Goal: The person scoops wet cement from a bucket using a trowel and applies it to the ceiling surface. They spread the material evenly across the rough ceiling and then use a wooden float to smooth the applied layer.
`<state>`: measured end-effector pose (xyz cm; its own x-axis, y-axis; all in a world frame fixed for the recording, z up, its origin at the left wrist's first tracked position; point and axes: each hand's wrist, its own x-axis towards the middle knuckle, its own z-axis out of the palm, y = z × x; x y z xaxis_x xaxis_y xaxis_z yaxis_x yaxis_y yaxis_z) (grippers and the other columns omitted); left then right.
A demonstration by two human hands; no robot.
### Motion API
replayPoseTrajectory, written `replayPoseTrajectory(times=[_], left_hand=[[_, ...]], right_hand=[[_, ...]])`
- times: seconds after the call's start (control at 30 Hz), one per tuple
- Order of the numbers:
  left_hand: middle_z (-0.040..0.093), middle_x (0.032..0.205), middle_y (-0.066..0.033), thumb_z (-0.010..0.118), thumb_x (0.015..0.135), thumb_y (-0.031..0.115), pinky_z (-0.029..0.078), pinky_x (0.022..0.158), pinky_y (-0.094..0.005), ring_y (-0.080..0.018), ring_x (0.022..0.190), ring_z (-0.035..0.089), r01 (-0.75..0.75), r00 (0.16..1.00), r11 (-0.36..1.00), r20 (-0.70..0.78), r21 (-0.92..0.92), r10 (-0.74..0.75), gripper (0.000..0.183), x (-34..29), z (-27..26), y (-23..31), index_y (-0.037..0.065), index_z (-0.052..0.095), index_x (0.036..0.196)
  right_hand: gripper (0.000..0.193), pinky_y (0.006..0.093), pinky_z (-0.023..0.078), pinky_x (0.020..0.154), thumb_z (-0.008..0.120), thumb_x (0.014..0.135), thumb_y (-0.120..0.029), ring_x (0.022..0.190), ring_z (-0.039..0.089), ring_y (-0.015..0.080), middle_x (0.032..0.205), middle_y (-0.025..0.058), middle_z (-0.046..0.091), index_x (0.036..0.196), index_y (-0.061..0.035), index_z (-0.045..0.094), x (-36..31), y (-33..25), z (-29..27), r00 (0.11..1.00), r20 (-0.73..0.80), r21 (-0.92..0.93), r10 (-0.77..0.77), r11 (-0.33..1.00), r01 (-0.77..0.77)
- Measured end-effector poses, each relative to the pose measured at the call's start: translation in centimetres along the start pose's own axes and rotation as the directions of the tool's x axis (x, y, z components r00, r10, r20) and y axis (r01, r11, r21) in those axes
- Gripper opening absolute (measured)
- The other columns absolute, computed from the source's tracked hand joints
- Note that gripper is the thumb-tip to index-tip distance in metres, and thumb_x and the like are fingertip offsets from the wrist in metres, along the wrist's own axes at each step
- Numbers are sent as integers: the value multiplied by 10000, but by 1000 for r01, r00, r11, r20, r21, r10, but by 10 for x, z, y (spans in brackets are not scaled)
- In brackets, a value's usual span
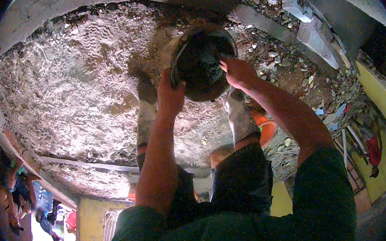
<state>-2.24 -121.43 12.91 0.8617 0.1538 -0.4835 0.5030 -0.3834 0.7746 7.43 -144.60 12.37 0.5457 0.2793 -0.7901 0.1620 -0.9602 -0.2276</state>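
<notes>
Bucket (206,93) near the floor's (89,76) far edge: left hand (171,94) pinches its rim; right hand (239,73) overlaps its mouth, fingers' grip unclear. Uneven support could tip it.

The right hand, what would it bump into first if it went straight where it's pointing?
Probably the dark stuff inside the bucket. The right hand points in there, though how deep it lies is unclear.
</notes>
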Motion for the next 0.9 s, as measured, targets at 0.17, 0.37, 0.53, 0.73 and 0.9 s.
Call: replayPoseTrajectory(times=[0.17, 0.37, 0.53, 0.73, 0.9], left_hand=[[581, 1143, -221, 623, 785, 47, 441, 912, -420, -392, 1088, 554, -44, 999, 999, -22, -24, 44, 457, -17, 8, 1, 9, 469, 1213], [573, 1172, -216, 645, 767, 36, 420, 946, -399, -365, 1121, 543, -58, 995, 981, 85, 183, 43, 506, -1, 2, -11, -3, 461, 1237], [583, 1145, -183, 632, 745, -14, 420, 936, -369, -304, 1072, 562, 14, 998, 995, -53, -101, -19, 504, -6, -9, -12, -8, 477, 1225], [585, 1118, -181, 633, 745, -17, 417, 933, -352, -293, 1052, 563, 54, 998, 980, 43, -192, -47, 512, -8, -3, 5, -8, 469, 1230], [575, 1110, -181, 629, 753, -8, 422, 923, -363, -309, 1035, 562, -148, 987, 972, -38, 182, 157, 499, -8, 12, 9, -6, 469, 1226]], right_hand=[[561, 457, 534, 673, 569, 741, -106, 755, 656, 352, 891, 187, 660, 1292, -191, 507, -57, 38, -23, 996, 54, -169, 66, 984, -56], [476, 399, 518, 522, 582, 743, -82, 612, 632, 290, 838, 230, 637, 1208, -18, 507, 4, -25, 70, 994, 100, 411, -44, 912, -1], [456, 354, 450, 389, 569, 730, -54, 432, 524, 190, 612, 101, 546, 1177, 0, 496, -36, -52, 95, 866, 473, 828, -164, 419, -373], [455, 383, 500, 462, 559, 766, -72, 545, 598, 237, 735, 132, 618, 1208, -9, 471, -50, -1, 59, 994, -97, 21, -44, 999, 46], [515, 440, 540, 665, 531, 779, -82, 791, 649, 333, 986, 174, 650, 1284, -33, 448, 13, -18, 72, 913, 376, 406, 160, 857, -317]])
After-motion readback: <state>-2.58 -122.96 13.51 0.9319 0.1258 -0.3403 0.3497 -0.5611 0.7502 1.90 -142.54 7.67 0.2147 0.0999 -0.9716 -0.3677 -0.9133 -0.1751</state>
